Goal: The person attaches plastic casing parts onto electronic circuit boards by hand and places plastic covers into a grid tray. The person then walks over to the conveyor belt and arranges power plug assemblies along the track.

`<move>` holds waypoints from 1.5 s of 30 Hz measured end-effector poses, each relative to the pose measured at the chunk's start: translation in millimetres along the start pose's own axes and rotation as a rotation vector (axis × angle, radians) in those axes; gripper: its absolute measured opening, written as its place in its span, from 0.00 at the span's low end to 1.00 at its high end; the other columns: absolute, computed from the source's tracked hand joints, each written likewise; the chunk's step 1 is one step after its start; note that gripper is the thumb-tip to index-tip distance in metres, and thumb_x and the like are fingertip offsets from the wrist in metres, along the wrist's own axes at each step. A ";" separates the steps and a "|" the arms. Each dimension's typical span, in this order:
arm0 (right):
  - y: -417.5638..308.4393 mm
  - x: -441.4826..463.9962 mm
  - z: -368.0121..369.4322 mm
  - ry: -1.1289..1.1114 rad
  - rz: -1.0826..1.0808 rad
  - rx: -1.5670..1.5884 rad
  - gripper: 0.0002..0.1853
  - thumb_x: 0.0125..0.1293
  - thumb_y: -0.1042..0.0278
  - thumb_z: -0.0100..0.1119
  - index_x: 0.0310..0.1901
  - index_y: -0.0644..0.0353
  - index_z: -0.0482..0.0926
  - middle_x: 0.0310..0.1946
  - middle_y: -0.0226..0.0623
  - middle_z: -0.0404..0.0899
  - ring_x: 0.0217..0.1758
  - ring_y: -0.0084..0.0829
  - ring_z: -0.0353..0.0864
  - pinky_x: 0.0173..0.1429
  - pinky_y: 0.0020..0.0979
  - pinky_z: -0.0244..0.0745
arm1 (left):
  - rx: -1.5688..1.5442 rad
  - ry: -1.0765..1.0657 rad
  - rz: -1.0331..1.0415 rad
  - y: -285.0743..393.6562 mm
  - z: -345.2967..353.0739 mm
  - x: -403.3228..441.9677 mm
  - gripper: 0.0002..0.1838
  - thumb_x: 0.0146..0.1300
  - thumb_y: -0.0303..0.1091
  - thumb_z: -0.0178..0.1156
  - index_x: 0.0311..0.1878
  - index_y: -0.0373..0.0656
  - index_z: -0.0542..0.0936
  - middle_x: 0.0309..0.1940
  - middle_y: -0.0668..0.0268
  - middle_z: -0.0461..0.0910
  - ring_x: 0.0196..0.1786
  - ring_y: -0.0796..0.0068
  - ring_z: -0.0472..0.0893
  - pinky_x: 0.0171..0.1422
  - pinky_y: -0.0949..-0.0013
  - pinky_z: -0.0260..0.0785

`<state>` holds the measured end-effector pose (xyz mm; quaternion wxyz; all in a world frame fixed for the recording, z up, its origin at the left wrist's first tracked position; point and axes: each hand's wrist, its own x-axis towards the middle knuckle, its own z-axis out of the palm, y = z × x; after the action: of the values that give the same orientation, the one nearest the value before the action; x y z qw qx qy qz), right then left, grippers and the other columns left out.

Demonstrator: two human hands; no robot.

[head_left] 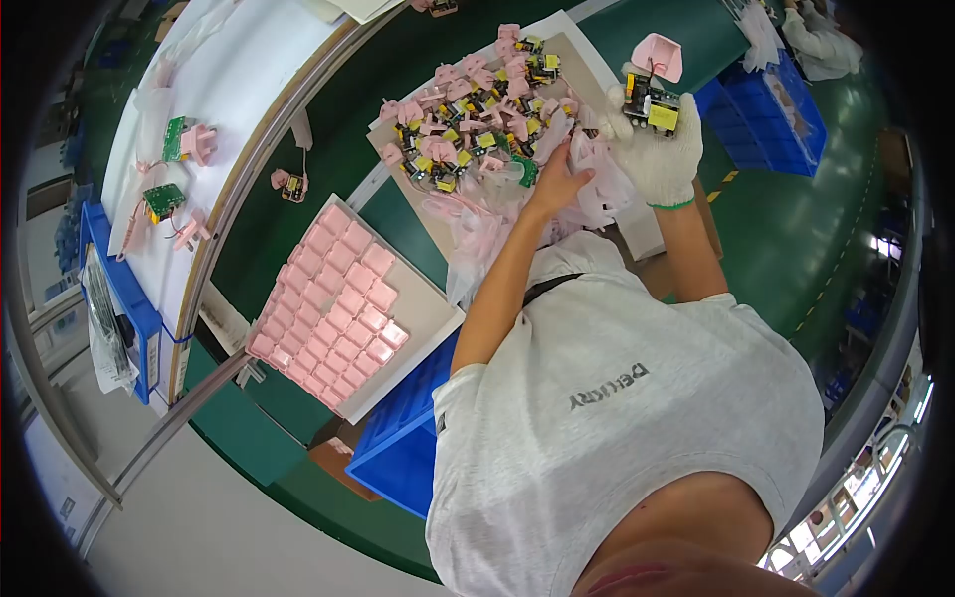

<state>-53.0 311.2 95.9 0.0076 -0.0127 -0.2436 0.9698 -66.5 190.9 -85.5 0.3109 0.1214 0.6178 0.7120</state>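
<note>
My right hand (661,159), in a white knitted glove, holds a small circuit board (652,107) with a yellow-wrapped part. A pink plastic cover (658,58) is joined to the board by a dark wire. My bare left hand (561,185) has its thumb and fingers apart at the edge of a heap of pink plug parts and boards (463,119). Its fingertips are beside crumpled translucent plastic (597,184), and nothing shows gripped in it. The heap lies on a tray (423,214).
Left of me, pink housings (333,298) stand in rows on another tray (423,306). A blue bin (403,438) is below it. One board with a pink part (290,185) lies on the green surface. Farther right are a blue crate (761,119) and another person's gloved hand (796,30).
</note>
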 end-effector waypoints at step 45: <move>38.8 -84.7 -164.2 0.358 0.398 -1.706 0.15 0.61 0.56 0.56 0.37 0.62 0.79 0.34 0.42 0.81 0.37 0.48 0.80 0.46 0.43 0.74 | -0.220 0.443 -0.130 53.3 -68.0 -87.1 0.08 0.67 0.29 0.56 0.47 0.40 0.70 0.39 0.65 0.80 0.36 0.80 0.75 0.43 0.75 0.68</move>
<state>36.0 352.8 -65.3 -0.1351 -0.2072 -0.8706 0.4254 -52.2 82.2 -30.3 0.2245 -0.1121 0.5961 0.7627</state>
